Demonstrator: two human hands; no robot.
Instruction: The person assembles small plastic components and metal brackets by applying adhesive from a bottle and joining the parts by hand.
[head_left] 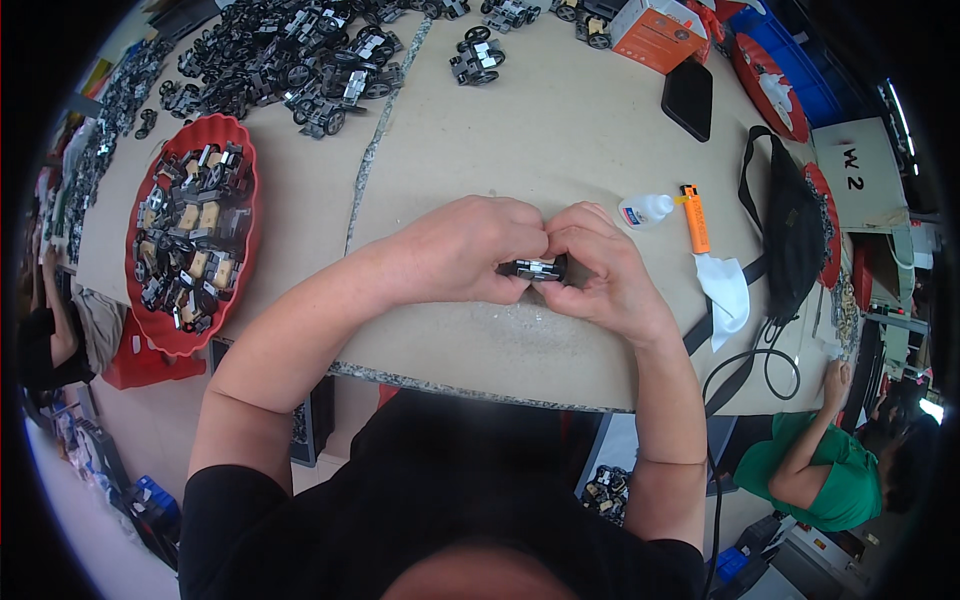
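Over the middle of the table, my left hand (492, 240) and my right hand (603, 268) meet with their fingers closed around one small toy vehicle part (535, 269). It is black with a shiny silver strip, and the fingers cover most of it. To my left lies a red scalloped tray (254, 215) full of small grey, black and tan toy vehicle parts (190, 240). A small white glue bottle (646, 210) with a yellow tip lies just right of my right hand. Beside it is an orange lighter-shaped item (696, 220).
A pile of grey toy vehicles (300, 60) covers the far left, with one lone vehicle (477, 57) nearby. At right are a white cloth (722, 295), a black waist bag (795, 235), a phone (687, 101), an orange-white box (657, 35) and a cable. A person in green (825, 470) sits beyond.
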